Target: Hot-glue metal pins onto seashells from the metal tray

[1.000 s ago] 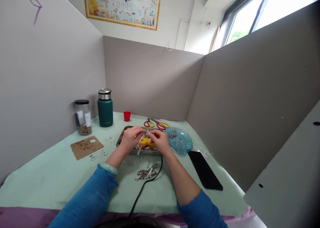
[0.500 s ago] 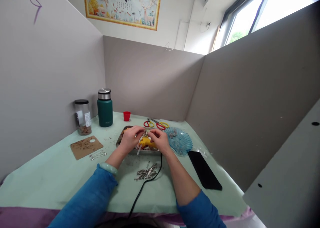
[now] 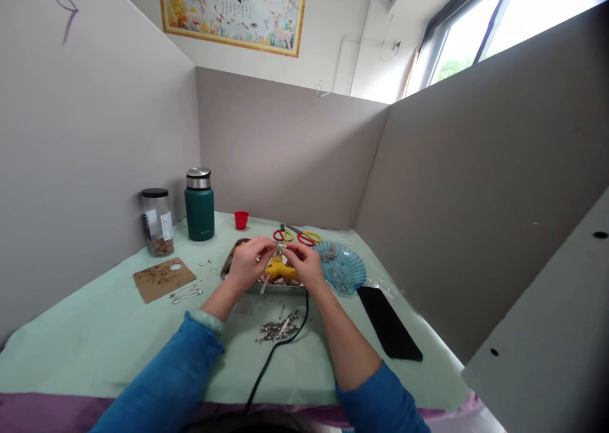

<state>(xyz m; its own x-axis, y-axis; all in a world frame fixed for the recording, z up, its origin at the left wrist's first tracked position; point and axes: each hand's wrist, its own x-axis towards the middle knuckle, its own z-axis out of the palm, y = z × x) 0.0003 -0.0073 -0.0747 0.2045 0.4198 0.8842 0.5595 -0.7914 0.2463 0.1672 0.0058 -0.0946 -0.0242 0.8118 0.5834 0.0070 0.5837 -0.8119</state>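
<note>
Just below mid-frame, left hand (image 3: 247, 265) and right hand (image 3: 305, 267) share a pinched grip on a piece (image 3: 280, 248), probably metal; slack could drop it into the tray (image 3: 288, 290).

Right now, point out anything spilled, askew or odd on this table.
Small dark specks litter the tablecloth left of the metal tray, like spilled debris. The brown card is blotched too; stains or crumbs, I cannot tell.

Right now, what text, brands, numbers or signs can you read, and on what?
"9": purple, on the left partition; mark beside it cropped.
"家和萬事": right to left, on the framed picture; next character cropped, small lines unreadable.
Jar label: too small.
Green bottle: lettering too blurred.
</note>
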